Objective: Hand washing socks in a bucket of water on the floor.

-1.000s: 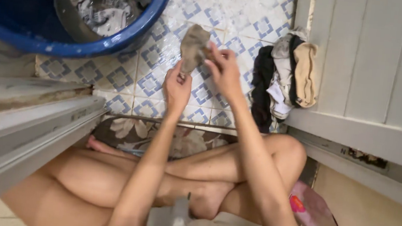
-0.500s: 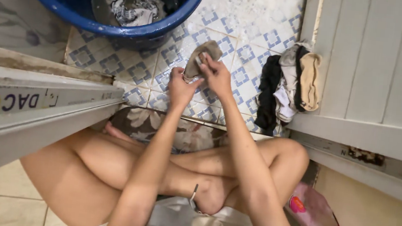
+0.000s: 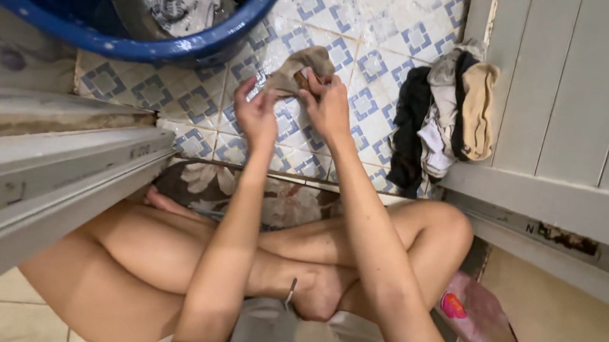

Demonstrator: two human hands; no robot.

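I sit cross-legged on the floor with both arms stretched out over blue-and-white patterned tiles. My left hand point(image 3: 256, 111) and my right hand point(image 3: 325, 104) both grip a small wet brownish-grey cloth point(image 3: 296, 67), like a sock, held just above the tiles. The left hand pinches its lower end and the right hand holds its upper part.
A big blue tub point(image 3: 175, 38) with water and soaking clothes stands at the top left. A heap of black, white and tan garments point(image 3: 442, 121) lies against a grey door point(image 3: 575, 109) on the right. A metal door frame point(image 3: 39, 181) runs along my left, with a pink packet point(image 3: 487, 330) by my right knee.
The cloth went from hanging upright between my hands to being bunched and pulled sideways between them. The camera view shifted, so the tub moved in the picture.
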